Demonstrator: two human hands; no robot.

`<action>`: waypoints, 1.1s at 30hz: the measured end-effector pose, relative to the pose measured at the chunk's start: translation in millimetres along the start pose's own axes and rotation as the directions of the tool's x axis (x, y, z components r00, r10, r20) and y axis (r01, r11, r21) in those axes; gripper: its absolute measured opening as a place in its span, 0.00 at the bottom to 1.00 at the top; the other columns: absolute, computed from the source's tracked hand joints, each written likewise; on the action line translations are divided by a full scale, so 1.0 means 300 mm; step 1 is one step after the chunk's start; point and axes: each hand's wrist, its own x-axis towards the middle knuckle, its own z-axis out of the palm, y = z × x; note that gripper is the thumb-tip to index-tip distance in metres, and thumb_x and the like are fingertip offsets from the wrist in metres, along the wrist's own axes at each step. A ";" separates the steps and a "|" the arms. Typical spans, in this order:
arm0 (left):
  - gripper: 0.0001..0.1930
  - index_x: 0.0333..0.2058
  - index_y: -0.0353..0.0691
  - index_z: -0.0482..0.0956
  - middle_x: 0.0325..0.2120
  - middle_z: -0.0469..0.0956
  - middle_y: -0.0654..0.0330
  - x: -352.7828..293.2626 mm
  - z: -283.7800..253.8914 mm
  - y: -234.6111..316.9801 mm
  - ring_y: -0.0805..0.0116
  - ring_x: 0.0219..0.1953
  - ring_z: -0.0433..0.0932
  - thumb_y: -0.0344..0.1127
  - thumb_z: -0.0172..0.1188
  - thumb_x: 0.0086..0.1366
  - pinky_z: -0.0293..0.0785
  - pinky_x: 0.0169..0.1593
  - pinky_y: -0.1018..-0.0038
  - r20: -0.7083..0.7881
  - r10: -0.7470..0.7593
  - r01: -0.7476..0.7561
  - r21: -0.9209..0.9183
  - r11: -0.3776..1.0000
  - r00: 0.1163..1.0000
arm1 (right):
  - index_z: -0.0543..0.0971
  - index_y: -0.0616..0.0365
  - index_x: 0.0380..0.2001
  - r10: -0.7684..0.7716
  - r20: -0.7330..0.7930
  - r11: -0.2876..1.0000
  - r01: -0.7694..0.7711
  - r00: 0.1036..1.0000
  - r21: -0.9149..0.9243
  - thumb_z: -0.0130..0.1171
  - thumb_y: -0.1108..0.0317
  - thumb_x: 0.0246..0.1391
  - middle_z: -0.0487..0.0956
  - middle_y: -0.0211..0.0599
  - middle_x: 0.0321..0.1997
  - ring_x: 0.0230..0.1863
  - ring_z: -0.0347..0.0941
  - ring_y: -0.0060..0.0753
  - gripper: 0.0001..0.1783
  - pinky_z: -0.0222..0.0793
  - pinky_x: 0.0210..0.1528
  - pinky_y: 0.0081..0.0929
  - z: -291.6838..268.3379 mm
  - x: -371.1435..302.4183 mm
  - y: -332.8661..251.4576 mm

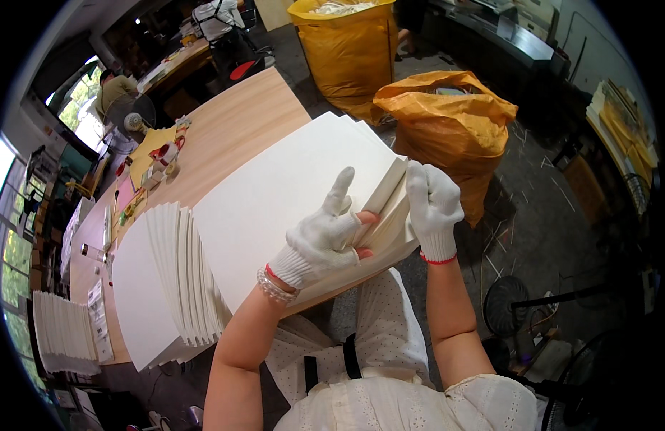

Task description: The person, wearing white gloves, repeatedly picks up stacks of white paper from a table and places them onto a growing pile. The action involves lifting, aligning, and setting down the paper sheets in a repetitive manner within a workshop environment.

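A thick stack of large white paper sheets (275,194) lies on the wooden table in front of me, with folded or raised flaps along its right edge (385,192). My left hand (324,233), in a white knit glove with some bare fingertips, rests over that edge. One of its fingers points away from me and the others spread across the flap. My right hand (434,201), also gloved, is curled closed at the stack's right rim, apparently pinching a sheet edge; its fingertips are partly hidden.
A second fanned stack of white sheets (167,280) lies to the left. Tape rolls and small items (163,154) sit on the far left of the table (253,108). Orange sacks (447,122) stand beyond the right edge. Paper scraps litter the floor near a fan (506,305). People are in the background.
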 end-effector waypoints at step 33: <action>0.19 0.43 0.36 0.82 0.70 0.56 0.40 -0.005 -0.010 0.002 0.54 0.59 0.77 0.18 0.62 0.49 0.69 0.64 0.67 0.083 0.047 -0.043 -0.053 0.998 0.995 | 0.68 0.63 0.18 0.005 0.026 0.996 -0.007 1.000 0.087 0.57 0.68 0.66 0.63 0.36 0.17 0.20 0.59 0.29 0.21 0.57 0.25 0.31 -0.007 -0.015 0.020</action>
